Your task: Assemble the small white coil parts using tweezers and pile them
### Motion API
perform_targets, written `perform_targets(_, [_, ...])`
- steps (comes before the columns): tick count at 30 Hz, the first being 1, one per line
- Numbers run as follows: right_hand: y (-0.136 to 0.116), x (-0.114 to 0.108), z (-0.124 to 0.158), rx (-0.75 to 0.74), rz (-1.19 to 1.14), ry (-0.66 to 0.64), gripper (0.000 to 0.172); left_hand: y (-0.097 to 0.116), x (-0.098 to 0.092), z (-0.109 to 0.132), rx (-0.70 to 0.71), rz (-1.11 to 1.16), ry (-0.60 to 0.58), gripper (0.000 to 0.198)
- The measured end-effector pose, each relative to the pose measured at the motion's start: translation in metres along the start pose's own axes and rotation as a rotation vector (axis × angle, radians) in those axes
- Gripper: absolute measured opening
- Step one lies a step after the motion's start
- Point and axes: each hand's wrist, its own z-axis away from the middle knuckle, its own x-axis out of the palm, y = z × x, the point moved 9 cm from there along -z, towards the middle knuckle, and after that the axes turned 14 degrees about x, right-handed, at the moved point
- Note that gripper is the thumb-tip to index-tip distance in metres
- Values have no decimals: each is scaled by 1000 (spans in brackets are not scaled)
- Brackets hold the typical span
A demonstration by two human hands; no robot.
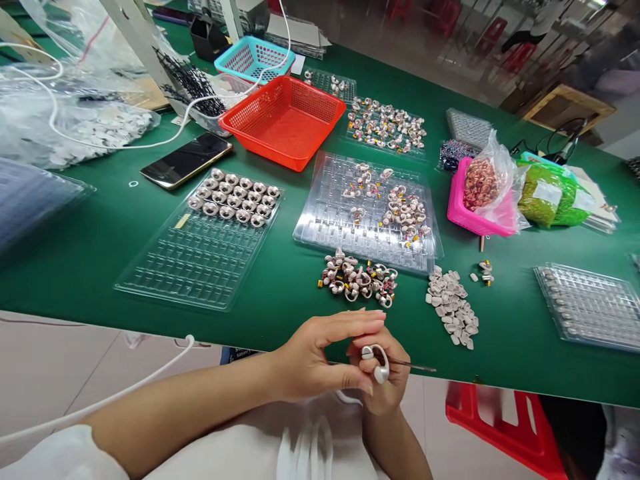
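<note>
The green table (273, 293) bears trays (185, 270), baskets (285, 130) and loose parts (453, 307).

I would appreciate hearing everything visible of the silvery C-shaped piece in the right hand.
The glossy silvery C-shaped piece joins two rounded ends by a curved band; the upper end shows a dark line. It looks like smooth coated plastic. The right hand holds it near the edge of the green table, opening toward picture left, a fingertip within the curve. Whether the left hand touches it is unclear.
</note>
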Motion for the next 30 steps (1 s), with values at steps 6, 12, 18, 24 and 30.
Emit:
perform_targets(6, [0, 0, 2, -32, 70, 40, 19, 7, 2, 2, 33, -40, 26, 67])
perform_targets(12, [-5, 5, 5, -68, 76, 52, 14, 11, 1, 8, 25, -5, 71, 61])
perform_targets(18, [-7, 10, 4, -70, 171, 70, 17, 3, -3, 16, -73, 105, 161, 53])
perform_targets(24, [-22, 18, -9, -56, 290, -27, 16, -2, -12, 19, -176, 13, 82, 50])
perform_targets(30, [-34, 28, -23, -72, 608, -72, 9, 21, -33, 7, -45, -485, 28, 32])
